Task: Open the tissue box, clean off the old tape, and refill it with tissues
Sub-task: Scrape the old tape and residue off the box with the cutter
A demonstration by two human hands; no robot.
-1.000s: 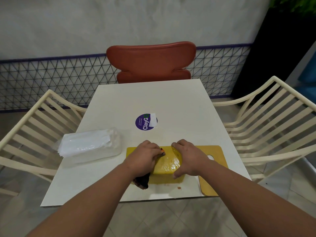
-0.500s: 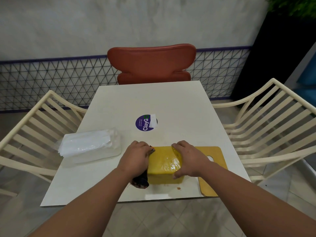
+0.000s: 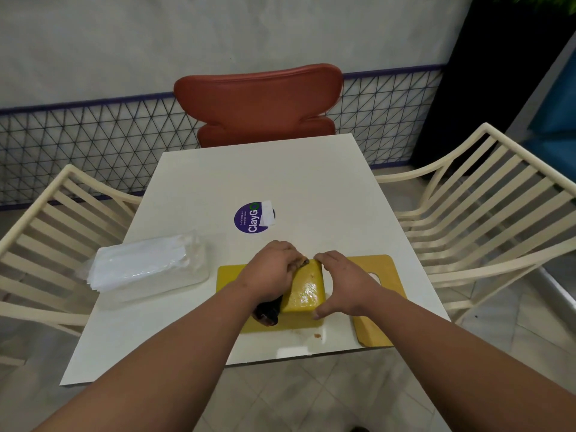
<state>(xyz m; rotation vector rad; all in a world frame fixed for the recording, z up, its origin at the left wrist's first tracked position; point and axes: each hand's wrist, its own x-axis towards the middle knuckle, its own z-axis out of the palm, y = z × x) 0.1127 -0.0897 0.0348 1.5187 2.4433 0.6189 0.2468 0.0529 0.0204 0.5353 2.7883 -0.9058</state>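
The glossy yellow rectangular tissue box (image 3: 304, 288) lies near the front edge of the white square table (image 3: 280, 179), under both hands. The left hand (image 3: 271, 272) is wrapped round a dark-handled scraping tool (image 3: 267, 311), its tip on the box's far edge; the right hand (image 3: 343, 282) clamps the box's right end, thumb on the near side. I judge this to be tape-scraping: it would go best with short, shallow strokes away from the bracing hand, blade kept low so it does not gouge the surface. The flat yellow lid with a slot (image 3: 378, 294) lies just right of the box. I cannot tell whether the box holds anything. The clear plastic packet of white tissues (image 3: 146, 269) sits well left, seemingly full and unopened.
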